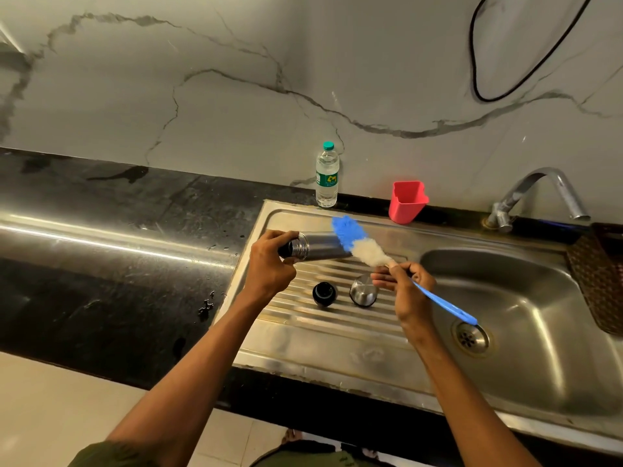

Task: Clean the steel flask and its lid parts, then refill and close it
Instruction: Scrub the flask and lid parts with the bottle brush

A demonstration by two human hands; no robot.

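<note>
Left hand (269, 261) has its grip wrapped round the neck end of the steel flask (317, 246), held roughly level above the ribbed drainboard (303, 335), dark mouth end toward the left and base toward the right. Right hand (406, 286) pinches the blue handle of the bottle brush (359, 242) just below the bristles; the blue-and-white head lies across the flask's base end, outside the body, not in the mouth. Black stopper (324, 293) and steel cup lid (363, 290) sit near each other on the drainboard, directly below the hands. Risks, judged: the flask looks smooth and possibly wet, and the hold is at one end only, so a brush stroke could lever it loose onto the lid parts. The long handle trailing toward the sink basin (526, 298) could catch its rim. A sweep of the arm could knock the stopper so that it rolls off toward the black desk (118, 264). Water bottle (327, 175) and red cup (406, 202) stand far back, well apart.
</note>
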